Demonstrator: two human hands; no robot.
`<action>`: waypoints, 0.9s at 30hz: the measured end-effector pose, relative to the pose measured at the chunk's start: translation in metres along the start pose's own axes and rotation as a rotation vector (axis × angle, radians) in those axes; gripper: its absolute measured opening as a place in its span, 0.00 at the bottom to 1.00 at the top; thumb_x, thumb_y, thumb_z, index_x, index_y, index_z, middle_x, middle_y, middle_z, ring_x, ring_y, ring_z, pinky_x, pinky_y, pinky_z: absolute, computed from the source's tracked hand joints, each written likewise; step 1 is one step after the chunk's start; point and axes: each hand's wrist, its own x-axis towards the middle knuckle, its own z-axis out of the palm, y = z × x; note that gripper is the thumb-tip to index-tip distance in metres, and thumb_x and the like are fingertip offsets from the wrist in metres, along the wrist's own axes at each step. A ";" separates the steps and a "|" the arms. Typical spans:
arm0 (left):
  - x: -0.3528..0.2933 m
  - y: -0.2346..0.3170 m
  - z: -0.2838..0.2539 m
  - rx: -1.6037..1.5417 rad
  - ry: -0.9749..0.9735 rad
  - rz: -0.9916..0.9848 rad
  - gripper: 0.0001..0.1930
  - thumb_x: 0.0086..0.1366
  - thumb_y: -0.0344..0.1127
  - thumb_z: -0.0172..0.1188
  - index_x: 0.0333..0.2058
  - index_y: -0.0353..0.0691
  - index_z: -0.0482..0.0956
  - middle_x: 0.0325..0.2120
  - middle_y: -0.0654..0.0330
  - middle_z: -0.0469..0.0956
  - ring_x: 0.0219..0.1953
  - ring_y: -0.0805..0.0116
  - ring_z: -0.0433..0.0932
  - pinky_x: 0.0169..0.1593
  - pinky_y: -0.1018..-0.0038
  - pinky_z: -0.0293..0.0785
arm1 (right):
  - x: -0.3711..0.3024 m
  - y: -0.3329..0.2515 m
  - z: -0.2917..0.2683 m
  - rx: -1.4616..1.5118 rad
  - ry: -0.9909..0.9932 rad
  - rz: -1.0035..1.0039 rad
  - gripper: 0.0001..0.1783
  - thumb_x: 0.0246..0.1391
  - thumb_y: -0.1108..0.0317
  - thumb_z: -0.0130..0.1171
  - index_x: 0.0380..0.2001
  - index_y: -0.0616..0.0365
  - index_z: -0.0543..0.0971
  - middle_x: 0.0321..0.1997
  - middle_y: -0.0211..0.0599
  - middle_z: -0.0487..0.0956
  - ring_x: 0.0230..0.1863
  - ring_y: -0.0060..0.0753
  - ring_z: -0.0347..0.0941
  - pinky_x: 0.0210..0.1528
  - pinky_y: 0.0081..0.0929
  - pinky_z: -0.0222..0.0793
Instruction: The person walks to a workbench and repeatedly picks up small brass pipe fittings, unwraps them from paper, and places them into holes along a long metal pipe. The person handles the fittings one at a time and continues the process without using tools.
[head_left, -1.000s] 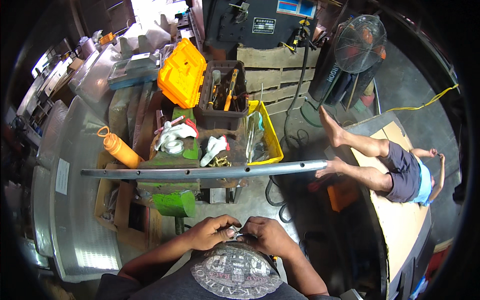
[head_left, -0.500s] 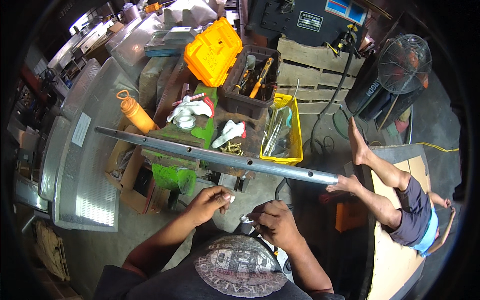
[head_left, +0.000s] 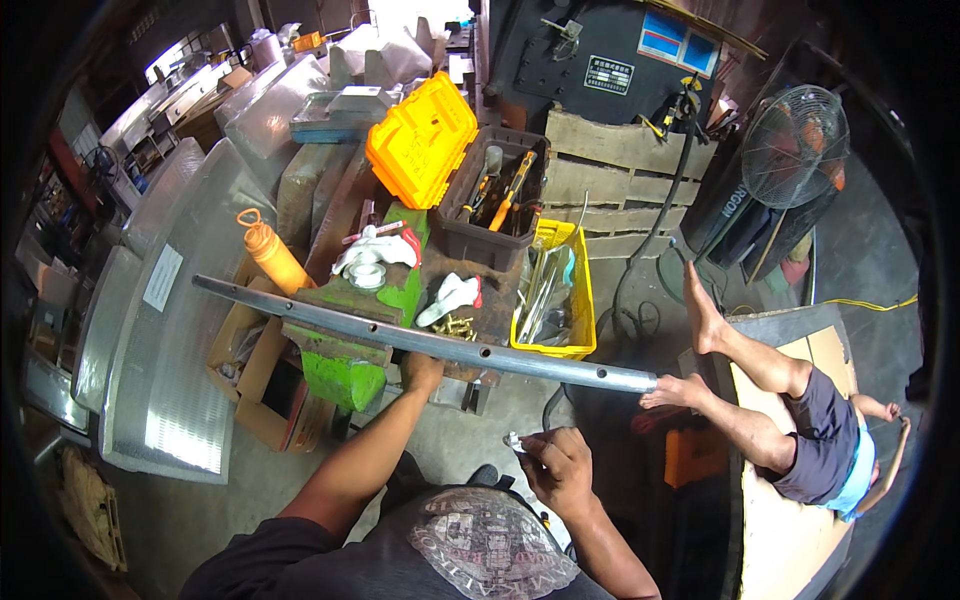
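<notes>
Pinching right hand (head_left: pixel 560 468): fingers closed on a small, shiny, whitish piece (head_left: pixel 512 439), apart from the long, round, grey metal tube (head_left: pixel 430 341).
Left hand (head_left: pixel 422 371): nearer the tube, at its near side; fingers hidden, spread or pressed together cannot be told.
Tube: across the green metal vise (head_left: pixel 343 379), long axis slanting left-far to right-near.
Small gold-coloured metal pieces (head_left: pixel 456 329): just beyond the tube.

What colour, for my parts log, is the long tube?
The tube is silvery grey; head view.
</notes>
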 end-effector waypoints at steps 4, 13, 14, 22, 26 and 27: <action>0.014 -0.017 0.008 0.174 0.011 -0.058 0.14 0.63 0.40 0.55 0.43 0.42 0.81 0.45 0.47 0.79 0.48 0.45 0.77 0.50 0.54 0.73 | -0.011 0.000 -0.006 -0.030 -0.001 0.073 0.18 0.35 0.77 0.70 0.36 0.55 0.81 0.31 0.34 0.78 0.31 0.40 0.74 0.34 0.36 0.66; -0.002 -0.014 -0.007 0.162 0.026 -0.172 0.15 0.57 0.42 0.64 0.40 0.40 0.82 0.39 0.45 0.81 0.43 0.43 0.79 0.48 0.53 0.74 | -0.031 0.009 -0.006 -0.079 0.061 0.166 0.16 0.36 0.76 0.69 0.34 0.54 0.81 0.31 0.35 0.79 0.32 0.42 0.75 0.34 0.37 0.68; -0.002 -0.010 -0.007 0.164 0.025 -0.170 0.15 0.57 0.42 0.65 0.40 0.40 0.82 0.39 0.45 0.81 0.43 0.43 0.79 0.48 0.53 0.74 | -0.030 0.009 -0.006 -0.079 0.059 0.166 0.16 0.36 0.76 0.69 0.34 0.54 0.81 0.31 0.35 0.79 0.32 0.42 0.75 0.34 0.37 0.68; -0.027 -0.023 -0.021 -0.053 0.087 -0.038 0.15 0.56 0.39 0.67 0.41 0.39 0.81 0.37 0.49 0.82 0.40 0.48 0.80 0.45 0.59 0.75 | -0.011 0.005 0.000 -0.038 0.082 0.078 0.17 0.34 0.81 0.70 0.31 0.56 0.79 0.30 0.37 0.77 0.32 0.42 0.76 0.31 0.35 0.70; -0.077 0.046 -0.066 -0.447 -0.274 0.122 0.15 0.57 0.37 0.68 0.42 0.37 0.81 0.34 0.55 0.83 0.37 0.61 0.81 0.41 0.69 0.75 | -0.006 0.003 0.004 -0.066 0.107 0.078 0.17 0.34 0.80 0.71 0.31 0.56 0.79 0.28 0.37 0.77 0.29 0.42 0.76 0.28 0.34 0.70; -0.093 0.054 -0.072 -0.491 -0.284 0.250 0.14 0.59 0.35 0.67 0.44 0.38 0.81 0.31 0.59 0.83 0.34 0.74 0.79 0.40 0.76 0.74 | -0.001 0.001 0.007 -0.064 0.112 0.073 0.17 0.34 0.79 0.71 0.31 0.56 0.78 0.28 0.37 0.76 0.28 0.42 0.76 0.27 0.34 0.70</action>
